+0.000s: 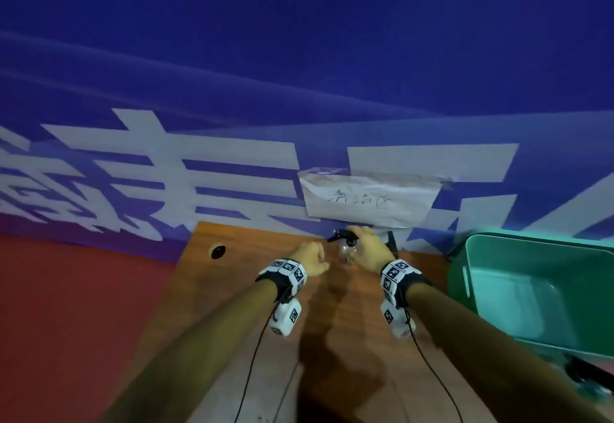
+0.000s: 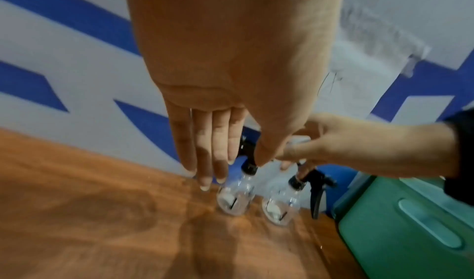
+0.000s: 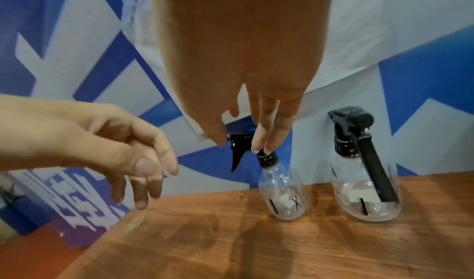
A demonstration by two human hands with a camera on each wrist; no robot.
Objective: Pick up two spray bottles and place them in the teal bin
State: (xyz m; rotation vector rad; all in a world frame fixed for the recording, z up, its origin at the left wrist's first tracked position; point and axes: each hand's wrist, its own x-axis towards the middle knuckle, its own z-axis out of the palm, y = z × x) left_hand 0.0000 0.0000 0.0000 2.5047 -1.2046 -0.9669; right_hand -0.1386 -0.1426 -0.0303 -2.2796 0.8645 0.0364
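Fingertips (image 3: 259,145) of your right hand (image 1: 367,249) close around the black screw collar and neck of the nearer spray bottle (image 3: 282,192), with the thumb on the trigger-head side; the wrist view shows contact at the collar, not on the clear body. Whether the pinch is firm cannot be told.

Handling, as a judgement: the bottle is clear thin plastic and looks nearly empty, so expect it to be light, easy to tip and slightly yielding if squeezed at the belly. The smooth rounded body offers poor purchase. Take hold at the ribbed collar or under the trigger head, where the part is stiff and your fingers have a shoulder to bear against. Keep clear of the trigger lever (image 3: 237,157), which hangs down on the side away from the second bottle.

Position: the bottle stands upright on the wooden desk (image 1: 252,306), at its far edge, against the blue banner (image 1: 299,57).

Your left hand (image 1: 310,258) hovers just beside this bottle, fingers relaxed and hanging, holding nothing.

A second spray bottle (image 3: 364,192) stands near the first, apart from it. Beyond that one a green bin (image 1: 531,289) adjoins the desk. A handwritten paper note (image 1: 365,200) is taped to the banner above the bottles.
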